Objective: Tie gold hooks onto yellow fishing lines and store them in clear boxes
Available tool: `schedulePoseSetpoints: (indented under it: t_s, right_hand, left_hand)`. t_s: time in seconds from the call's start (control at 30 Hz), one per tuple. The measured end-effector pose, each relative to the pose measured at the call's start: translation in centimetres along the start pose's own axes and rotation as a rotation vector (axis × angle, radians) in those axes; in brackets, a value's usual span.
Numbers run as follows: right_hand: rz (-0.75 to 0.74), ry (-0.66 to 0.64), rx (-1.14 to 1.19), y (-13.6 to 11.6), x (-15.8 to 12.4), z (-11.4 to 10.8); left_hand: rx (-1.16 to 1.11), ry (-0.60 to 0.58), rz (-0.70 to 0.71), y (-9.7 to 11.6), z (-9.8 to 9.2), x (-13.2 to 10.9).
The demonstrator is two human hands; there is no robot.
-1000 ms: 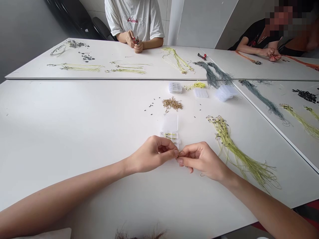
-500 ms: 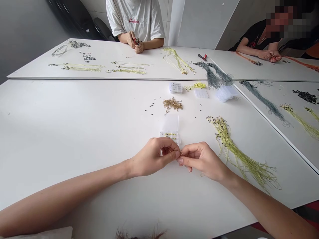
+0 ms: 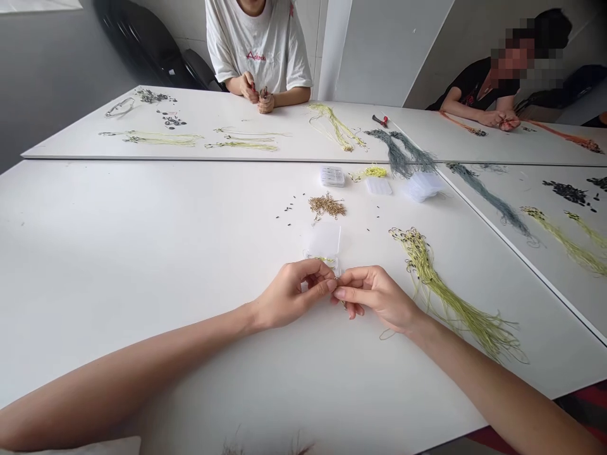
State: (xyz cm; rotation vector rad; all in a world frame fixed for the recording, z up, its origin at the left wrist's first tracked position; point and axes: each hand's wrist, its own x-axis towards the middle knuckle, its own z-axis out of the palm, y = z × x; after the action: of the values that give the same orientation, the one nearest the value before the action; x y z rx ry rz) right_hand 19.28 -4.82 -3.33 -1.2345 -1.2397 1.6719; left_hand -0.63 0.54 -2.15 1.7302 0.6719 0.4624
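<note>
While the left hand point(image 3: 290, 296) and right hand point(image 3: 385, 298) meet at their fingertips, both pinch a small, mostly hidden piece point(image 3: 337, 279) near an open clear box point(image 3: 324, 240). Yellow-green cords point(image 3: 443, 294) lie beyond the right wrist.

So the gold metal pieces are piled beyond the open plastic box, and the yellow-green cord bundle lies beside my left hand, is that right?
Not quite: the head view shows the yellow-green cord bundle beside your right hand, not your left hand. The gold metal pieces are piled beyond the open plastic box.
</note>
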Motion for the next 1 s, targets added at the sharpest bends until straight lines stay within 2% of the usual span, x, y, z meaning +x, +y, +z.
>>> schedulePoseSetpoints:
  t_s: [0.27, 0.37, 0.5, 0.7, 0.8, 1.0]
  right_hand:
    - [-0.031, -0.085, -0.078, -0.9, 2.9, -0.5]
    - [-0.043, -0.121, -0.117, -1.3, 4.1, -0.9]
    - [-0.084, -0.096, -0.094, -1.5, 4.8, -0.9]
    - [-0.009, -0.193, 0.091, -1.3, 4.1, -0.7]
    - [0.038, -0.202, 0.149, -1.2, 4.0, -0.9]
    - [0.081, -0.214, 0.144, -1.2, 4.0, -1.3]
  left_hand:
    - [0.131, 0.186, 0.036, -0.3, -0.4, -0.1]
    - [0.16, 0.223, 0.025, -0.6, -0.7, 0.0]
    - [0.152, 0.257, 0.022, -0.9, -1.4, 0.2]
    - [-0.023, 0.159, 0.044, -0.2, -1.9, 0.1]
    - [-0.088, 0.126, 0.04, 0.0, -2.0, 0.0]
    - [0.014, 0.118, 0.03, -0.1, -2.4, 0.0]
